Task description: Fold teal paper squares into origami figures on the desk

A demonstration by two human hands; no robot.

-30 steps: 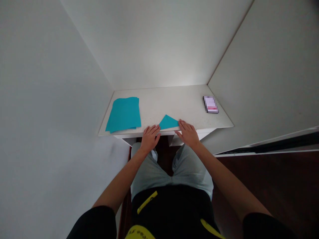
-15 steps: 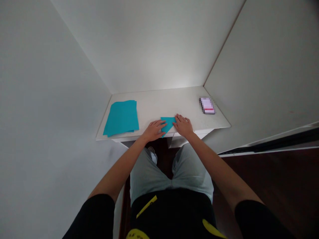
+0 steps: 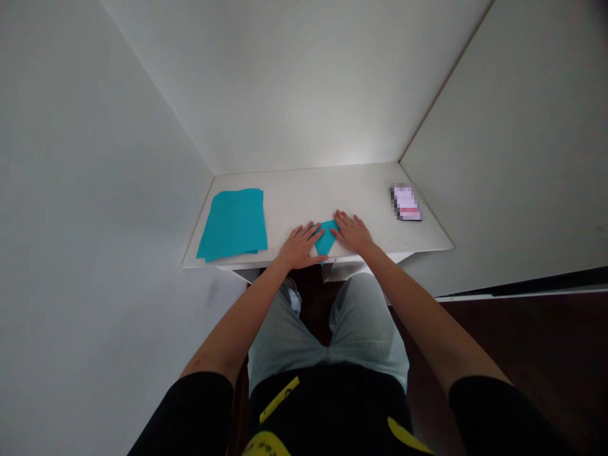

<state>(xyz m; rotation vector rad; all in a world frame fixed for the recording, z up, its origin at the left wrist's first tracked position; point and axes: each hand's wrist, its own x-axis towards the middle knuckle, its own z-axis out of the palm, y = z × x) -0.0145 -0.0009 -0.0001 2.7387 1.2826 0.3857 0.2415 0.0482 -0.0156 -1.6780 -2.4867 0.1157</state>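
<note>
The small folded blue paper [image 3: 325, 242] is at the front edge of the white table [image 3: 304, 190]. The left hand [image 3: 299, 247] and right hand [image 3: 353, 235] touch it, fingers spread out, and hide its sides. 1 pile of big blue paper [image 3: 232, 223] lies left. 1 blurry phone [image 3: 406, 204] lies right, near the wall [image 3: 503, 158].

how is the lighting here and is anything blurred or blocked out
In the head view, light is dim and soft, the back wall brightest low toward the right; in the head view, the phone is pixelated beyond reading, while the small blue paper shows no glare.
</note>
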